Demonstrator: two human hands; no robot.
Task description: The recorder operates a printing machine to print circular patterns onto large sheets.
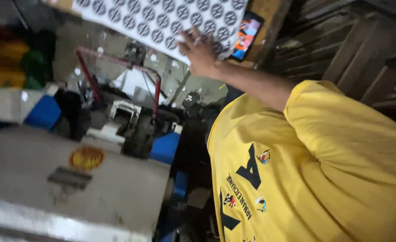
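Fingers (190, 39) are spread wide and pressed flat on the white sheet with rows of dark round marks (162, 18), top middle of the frame. Nothing is pinched or gripped; it's an open palm on the sheet. From the angle I take it for the right hand (200, 53), with the arm running back down to the yellow shirt (314, 170) that fills the lower right. Left hand isn't in the shot at all.

Just right of the fingertips, a phone (247, 36) with a lit screen leans against a wooden post (269, 22), right at the sheet's edge. Below the hand is a machine with a red bar frame (117, 62) and blue parts, and a grey metal top (117, 197) with a round yellow-red sticker (86, 157) sits lower left.

My worry: a flat palm is only friction, so the sheet could slide or buckle. And if the hand drifts right, it could nudge the phone, which could drop into the machinery.
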